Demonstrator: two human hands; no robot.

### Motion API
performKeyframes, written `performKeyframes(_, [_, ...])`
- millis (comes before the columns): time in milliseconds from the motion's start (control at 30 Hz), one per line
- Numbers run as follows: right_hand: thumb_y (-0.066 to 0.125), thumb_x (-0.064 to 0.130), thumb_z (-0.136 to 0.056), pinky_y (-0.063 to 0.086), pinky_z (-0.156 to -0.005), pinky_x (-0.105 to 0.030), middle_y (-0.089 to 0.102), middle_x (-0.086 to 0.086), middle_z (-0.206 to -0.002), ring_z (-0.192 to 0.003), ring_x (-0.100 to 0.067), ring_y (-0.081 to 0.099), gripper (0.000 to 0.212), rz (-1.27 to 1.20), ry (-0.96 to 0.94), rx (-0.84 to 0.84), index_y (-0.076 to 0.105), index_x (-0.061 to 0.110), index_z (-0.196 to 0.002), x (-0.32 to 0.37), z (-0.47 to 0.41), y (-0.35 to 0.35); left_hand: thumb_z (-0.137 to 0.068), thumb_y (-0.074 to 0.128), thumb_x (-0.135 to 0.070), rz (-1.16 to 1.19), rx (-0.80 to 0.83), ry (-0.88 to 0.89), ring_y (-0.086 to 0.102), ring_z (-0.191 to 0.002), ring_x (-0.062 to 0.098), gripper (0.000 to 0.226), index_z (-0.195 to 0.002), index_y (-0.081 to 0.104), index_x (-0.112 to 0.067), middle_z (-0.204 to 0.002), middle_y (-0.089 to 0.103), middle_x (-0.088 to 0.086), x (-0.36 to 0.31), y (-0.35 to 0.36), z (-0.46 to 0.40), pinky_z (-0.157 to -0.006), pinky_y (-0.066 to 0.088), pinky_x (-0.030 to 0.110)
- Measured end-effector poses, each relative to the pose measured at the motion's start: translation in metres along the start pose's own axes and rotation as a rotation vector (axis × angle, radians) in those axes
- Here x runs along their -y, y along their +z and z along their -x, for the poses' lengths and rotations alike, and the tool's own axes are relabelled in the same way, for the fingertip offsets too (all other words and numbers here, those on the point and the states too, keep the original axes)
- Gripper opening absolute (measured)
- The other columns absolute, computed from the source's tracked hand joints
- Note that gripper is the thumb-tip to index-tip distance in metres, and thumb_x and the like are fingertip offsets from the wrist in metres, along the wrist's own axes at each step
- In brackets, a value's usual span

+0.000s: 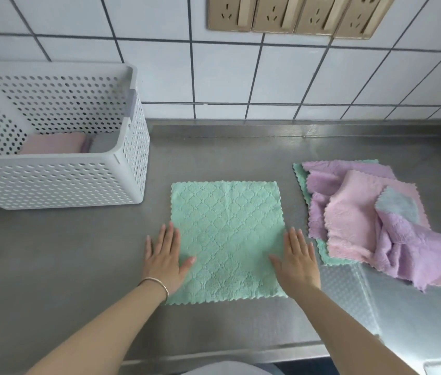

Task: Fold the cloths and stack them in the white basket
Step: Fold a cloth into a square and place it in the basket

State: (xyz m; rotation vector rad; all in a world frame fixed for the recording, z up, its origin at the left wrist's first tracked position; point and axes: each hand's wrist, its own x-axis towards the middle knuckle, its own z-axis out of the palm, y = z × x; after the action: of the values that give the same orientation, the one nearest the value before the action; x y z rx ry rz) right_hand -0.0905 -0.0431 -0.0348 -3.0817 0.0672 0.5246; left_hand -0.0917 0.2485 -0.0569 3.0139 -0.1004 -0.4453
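- The left hand [163, 259] lies flat with its fingers straight and spread, palm down on the left edge of the green cloth [227, 239]; the thumb rests on the fabric, and the outer fingers reach past the edge onto the steel counter [78, 253].
- The right hand [296, 262] lies the same way on the right edge of the green cloth, fingers straight and pointing toward the wall, gripping nothing.
- A thin bracelet [157, 284] circles the left wrist, just at the near-left corner of the green cloth.
- The green cloth lies spread flat and unfolded on the counter, a faint crease running down from its far edge.
- Right of the green cloth, near but apart from it, sits a loose pile of cloths [370, 223]: purple and pink ones rumpled over another green one, with a small blue-grey patch on top.
- Left of and beyond the green cloth stands the white basket [78, 180], perforated, against the tiled wall [227, 77]; a folded pink cloth [54, 143] lies on its floor.
- On the wall beyond the green cloth hangs a row of beige sockets [295, 13].
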Motion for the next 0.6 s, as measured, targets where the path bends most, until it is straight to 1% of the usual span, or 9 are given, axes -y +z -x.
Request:
performKeyframes(67, [0.030, 0.051, -0.090, 0.012, -0.115, -0.033, 0.038, -0.007, -0.148, -0.139, -0.022, 0.032, 0.065, 0.033, -0.139, -0.139, 0.045, 0.008, -0.137, 0.007, 0.015, -0.002, -0.081, 0.016, -0.070, -0.055, -0.030, 0.119, 0.022, -0.140, 0.021, 0.089, -0.140, 0.035, -0.005, -0.149, 0.033, 0.008, -0.003, -0.003, 0.014, -0.111, -0.005, 0.042])
performKeyframes(100, [0.034, 0.051, -0.084, 0.020, -0.109, -0.034, 0.055, -0.005, -0.135, -0.129, -0.022, 0.046, 0.061, 0.034, -0.231, -0.147, 0.059, 0.013, -0.125, 0.013, 0.024, 0.000, -0.077, 0.031, -0.066, -0.057, -0.051, 0.211, 0.029, -0.134, 0.020, 0.081, -0.134, 0.042, -0.010, -0.142, 0.046, 0.006, -0.006, -0.003, 0.022, -0.111, 0.004, 0.041])
performKeyframes(133, [0.037, 0.051, -0.080, 0.026, -0.105, -0.035, 0.062, -0.003, -0.125, -0.121, -0.021, 0.053, 0.056, 0.028, -0.324, -0.138, 0.065, 0.017, -0.116, 0.020, 0.032, 0.003, -0.072, 0.038, -0.063, -0.045, -0.067, 0.308, 0.032, -0.130, 0.019, 0.075, -0.130, 0.043, -0.015, -0.136, 0.052, 0.004, -0.010, -0.001, 0.030, -0.110, 0.013, 0.040])
performKeyframes(233, [0.045, 0.045, -0.074, 0.046, -0.098, -0.036, 0.066, 0.001, -0.116, -0.110, -0.019, 0.061, 0.045, 0.004, -0.525, -0.110, 0.069, 0.024, -0.106, 0.042, 0.052, 0.015, -0.068, 0.043, -0.055, -0.017, -0.078, 0.515, 0.038, -0.123, 0.018, 0.061, -0.119, 0.049, -0.021, -0.126, 0.060, 0.000, -0.028, 0.006, 0.047, -0.097, 0.046, 0.037])
performKeyframes(267, [0.046, 0.040, -0.073, 0.052, -0.092, -0.036, 0.067, 0.000, -0.114, -0.108, -0.020, 0.063, 0.042, -0.015, -0.557, -0.120, 0.069, 0.024, -0.104, 0.046, 0.053, 0.020, -0.069, 0.043, -0.051, -0.023, -0.074, 0.537, 0.039, -0.121, 0.019, 0.056, -0.115, 0.055, -0.022, -0.123, 0.062, -0.001, -0.034, 0.008, 0.049, -0.090, 0.051, 0.041])
performKeyframes(333, [0.044, 0.029, -0.072, 0.056, -0.083, -0.034, 0.069, -0.002, -0.109, -0.102, -0.022, 0.066, 0.039, -0.044, -0.573, -0.145, 0.067, 0.021, -0.102, 0.052, 0.056, 0.021, -0.071, 0.042, -0.040, -0.045, -0.070, 0.543, 0.040, -0.120, 0.020, 0.048, -0.111, 0.061, -0.021, -0.119, 0.064, -0.001, -0.035, 0.011, 0.052, -0.083, 0.053, 0.046])
performKeyframes(433, [0.039, 0.016, -0.069, 0.057, -0.072, -0.027, 0.071, -0.001, -0.103, -0.096, -0.019, 0.069, 0.039, -0.069, -0.550, -0.219, 0.056, 0.020, -0.103, 0.048, 0.056, 0.014, -0.070, 0.036, -0.018, -0.060, -0.111, 0.579, 0.041, -0.119, 0.020, 0.047, -0.114, 0.051, -0.017, -0.118, 0.065, -0.001, -0.023, 0.014, 0.051, -0.081, 0.054, 0.044])
performKeyframes(533, [0.048, -0.002, -0.050, 0.056, -0.061, -0.024, 0.071, 0.001, -0.102, -0.090, -0.018, 0.071, 0.054, -0.162, -0.377, -0.235, 0.071, 0.017, -0.094, 0.028, 0.052, 0.007, -0.065, 0.034, -0.005, 0.007, -0.161, 0.611, 0.055, -0.113, 0.018, 0.052, -0.105, 0.066, -0.018, -0.110, 0.069, -0.003, -0.008, 0.005, 0.047, -0.082, 0.054, 0.030])
performKeyframes(600, [0.053, -0.013, -0.055, 0.055, -0.068, -0.025, 0.067, 0.004, -0.113, -0.101, -0.017, 0.066, 0.058, -0.253, -0.227, -0.243, 0.072, 0.015, -0.103, 0.012, 0.048, 0.005, -0.059, 0.050, 0.005, 0.127, -0.204, 0.527, 0.066, -0.102, 0.019, 0.049, -0.096, 0.073, -0.017, -0.104, 0.071, -0.002, 0.007, -0.001, 0.046, -0.081, 0.055, 0.028])
